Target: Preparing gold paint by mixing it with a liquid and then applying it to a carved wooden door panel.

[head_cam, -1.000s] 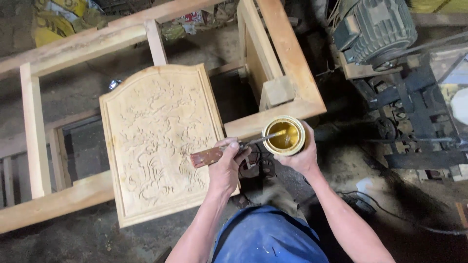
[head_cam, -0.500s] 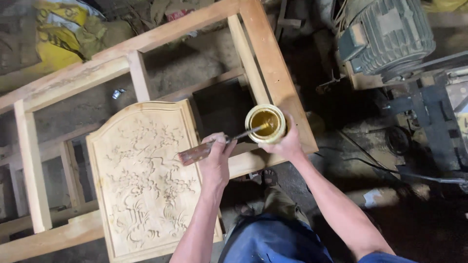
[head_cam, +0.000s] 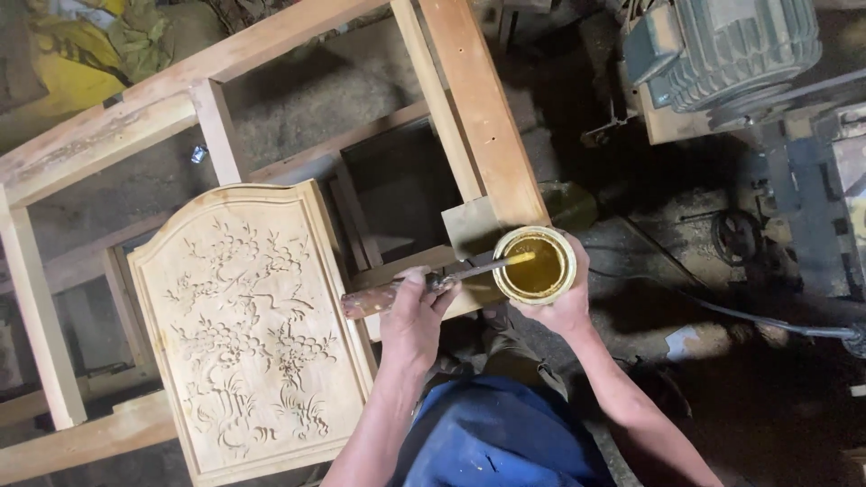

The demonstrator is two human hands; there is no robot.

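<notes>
1. Brush (head_cam: 424, 287) tip is now dipping into the yellow liquid inside the round tin (head_cam: 534, 264); a second ago it was resting across the rim, so the bristles are taking on finish.
2. Left hand (head_cam: 410, 320) is closing its grip around the brush handle, wrist bent, arm reaching forward.
3. Right hand (head_cam: 564, 302) is cupping the tin from below, its grip wrapped around the wall, beside the wooden frame (head_cam: 478, 117).
4. Carved wooden panel (head_cam: 248, 329) is lying left, untouched.
</notes>
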